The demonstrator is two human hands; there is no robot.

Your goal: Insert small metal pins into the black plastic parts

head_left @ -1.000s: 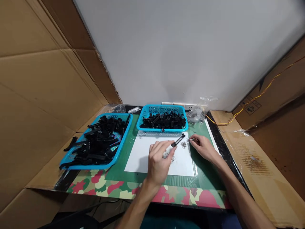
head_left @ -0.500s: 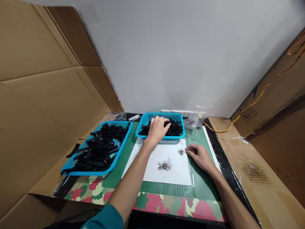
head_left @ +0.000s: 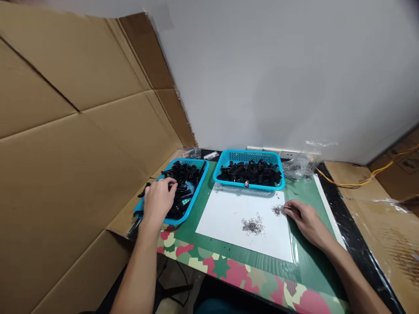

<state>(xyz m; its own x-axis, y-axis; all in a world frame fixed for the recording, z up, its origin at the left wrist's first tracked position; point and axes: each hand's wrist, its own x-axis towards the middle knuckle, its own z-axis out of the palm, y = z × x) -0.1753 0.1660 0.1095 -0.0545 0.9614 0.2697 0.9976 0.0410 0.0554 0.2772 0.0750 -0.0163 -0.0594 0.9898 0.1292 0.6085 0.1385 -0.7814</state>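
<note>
My left hand [head_left: 159, 198] is over the left blue basket [head_left: 195, 198], its thumb and forefinger apart and touching or just above the black plastic parts [head_left: 183, 174] heaped inside. Some fingertips are hidden behind the hand. On the right, my right hand [head_left: 303, 216] rests at the edge of a white sheet [head_left: 222, 218], fingers pinched round thin tweezers [head_left: 290, 207]. The tweezers' tip points at a small pile of fine metal pieces [head_left: 276, 210]. A larger pile of the same tiny pieces [head_left: 253, 225] lies mid-sheet.
A second blue basket [head_left: 247, 186] full of black parts stands at the back of the green mat [head_left: 196, 231]. Clear plastic bags [head_left: 297, 168] and a power strip [head_left: 288, 155] lie behind it. Cardboard walls [head_left: 114, 126] rise at left and right; a yellow cable [head_left: 373, 174] runs along the right.
My left hand has moved from the back basket to the left basket. The view has turned left. My right hand stays by the small pile with the tweezers.
</note>
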